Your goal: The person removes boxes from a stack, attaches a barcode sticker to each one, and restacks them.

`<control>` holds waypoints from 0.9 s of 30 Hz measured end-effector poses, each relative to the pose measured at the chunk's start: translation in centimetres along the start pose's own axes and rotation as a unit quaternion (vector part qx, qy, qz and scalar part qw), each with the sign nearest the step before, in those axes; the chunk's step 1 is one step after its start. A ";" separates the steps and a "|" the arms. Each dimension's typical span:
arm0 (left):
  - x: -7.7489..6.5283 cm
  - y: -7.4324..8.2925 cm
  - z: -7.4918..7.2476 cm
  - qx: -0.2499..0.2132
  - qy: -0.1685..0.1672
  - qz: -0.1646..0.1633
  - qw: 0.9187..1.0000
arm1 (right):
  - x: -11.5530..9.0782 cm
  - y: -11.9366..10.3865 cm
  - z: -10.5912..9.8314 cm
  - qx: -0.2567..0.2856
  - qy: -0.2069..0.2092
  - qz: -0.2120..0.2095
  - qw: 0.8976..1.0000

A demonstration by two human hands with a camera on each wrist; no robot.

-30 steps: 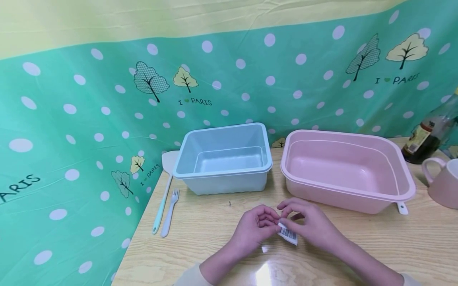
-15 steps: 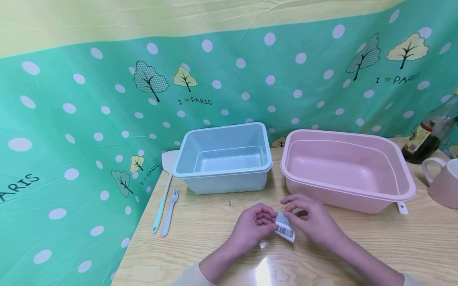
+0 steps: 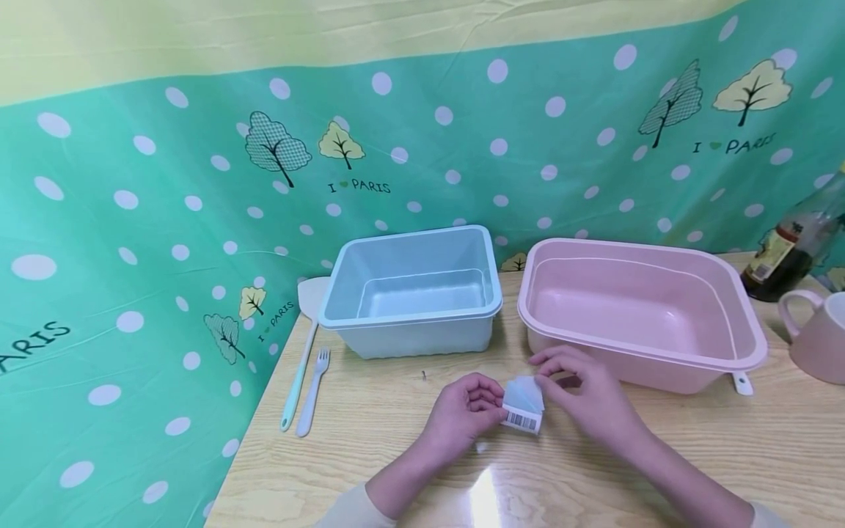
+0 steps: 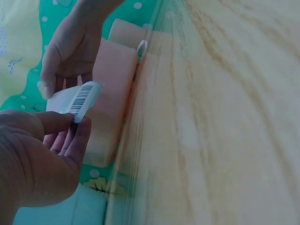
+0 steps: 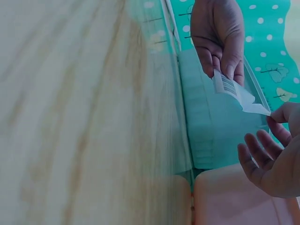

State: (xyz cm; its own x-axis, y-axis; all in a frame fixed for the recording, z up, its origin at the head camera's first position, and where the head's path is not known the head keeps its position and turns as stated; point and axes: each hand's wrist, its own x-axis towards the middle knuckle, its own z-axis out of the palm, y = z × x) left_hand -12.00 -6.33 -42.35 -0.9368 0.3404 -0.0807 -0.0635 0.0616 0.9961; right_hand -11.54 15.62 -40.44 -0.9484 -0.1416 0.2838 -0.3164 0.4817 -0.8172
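Head view: nearest the wearer, two bare hands met over a pale wood-grain table (image 3: 370, 462), with a small, thin, pale-blue-and-white folded packet (image 3: 524, 397) between them. The person's left hand (image 3: 464, 412) pinched its left edge between thumb and forefinger; the right hand (image 3: 587, 392) pinched its far right corner, thumb against forefinger, other fingers loosely curved. Both hands touched it, so neither was nearer. The packet thus lay rightward of the left grip and leftward of the right; folded as it was, its long axis could not be told. A black-and-white barcode ran left to right along its near edge, any digits too small to read. Beyond stood a light-blue rectangular plastic tub (image 3: 412, 341) and a pink plastic basin (image 3: 617, 363). At far right, a dark-liquid glass bottle (image 3: 785, 253) bore an illegible red-and-yellow label. Behind, a green polka-dot cloth (image 3: 409, 117) repeated "I [heart] PARIS".
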 end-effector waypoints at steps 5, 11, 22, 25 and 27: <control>0.1 0.0 -0.1 -0.002 0.007 -0.008 1.000 | 0.1 0.0 -0.3 -0.001 0.016 -0.005 1.000; 0.2 -0.2 -0.2 -0.007 0.011 -0.017 1.000 | 0.1 0.0 -0.7 -0.001 0.031 -0.008 0.999; 0.3 -0.7 -0.4 0.002 -0.009 -0.032 0.999 | 0.3 0.1 -1.1 0.025 0.053 -0.028 0.998; 0.2 -0.8 -0.4 0.023 -0.021 -0.039 0.999 | 0.3 0.0 -1.1 0.028 0.055 -0.030 0.998; 0.1 -0.8 -0.4 0.042 -0.025 -0.044 0.998 | 0.2 0.0 -1.1 0.025 0.055 -0.027 0.998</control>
State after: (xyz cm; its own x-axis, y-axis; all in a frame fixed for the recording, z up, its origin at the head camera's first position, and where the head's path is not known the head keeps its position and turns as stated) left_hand -12.22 -6.73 -43.16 -0.9099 0.3771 -0.1726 -0.1146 0.1713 0.9785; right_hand -11.71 16.54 -39.79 -0.9230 -0.0698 0.3784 -0.3699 0.4316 -0.8227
